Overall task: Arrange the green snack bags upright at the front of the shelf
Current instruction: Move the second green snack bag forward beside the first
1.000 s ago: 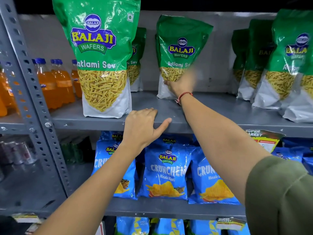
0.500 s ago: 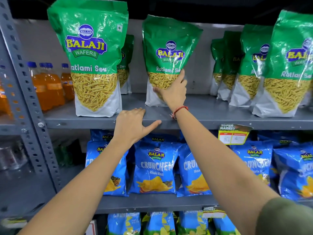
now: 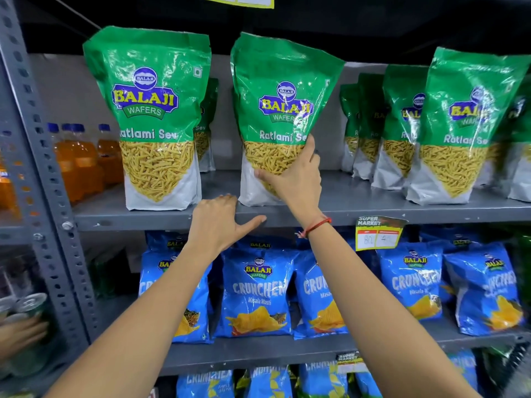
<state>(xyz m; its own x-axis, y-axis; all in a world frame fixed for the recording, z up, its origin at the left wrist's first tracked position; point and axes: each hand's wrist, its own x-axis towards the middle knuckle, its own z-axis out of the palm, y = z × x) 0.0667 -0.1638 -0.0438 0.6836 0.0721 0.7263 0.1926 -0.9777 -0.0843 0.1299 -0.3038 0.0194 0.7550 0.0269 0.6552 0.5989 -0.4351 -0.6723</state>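
Green Balaji Ratlami Sev bags stand on the grey shelf (image 3: 359, 208). My right hand (image 3: 290, 173) grips the lower right side of the middle green bag (image 3: 278, 104), which stands upright near the shelf's front edge. The left green bag (image 3: 152, 116) stands upright at the front, untouched. My left hand (image 3: 221, 222) rests on the shelf's front lip between the two bags, fingers apart, holding nothing. Another green bag (image 3: 205, 133) sits further back behind the left one. Several more green bags (image 3: 459, 124) stand at the right.
Orange drink bottles (image 3: 77, 159) stand on the neighbouring shelf at the left, past a perforated grey upright (image 3: 43, 173). Blue Crunchem bags (image 3: 258, 288) fill the shelf below. A yellow price tag (image 3: 376, 234) hangs from the shelf edge. Cans (image 3: 23, 308) sit at lower left.
My right hand has drawn the middle green bag from the back toward the front edge, and it now grips the bag's side. The left hand stays on the shelf lip.
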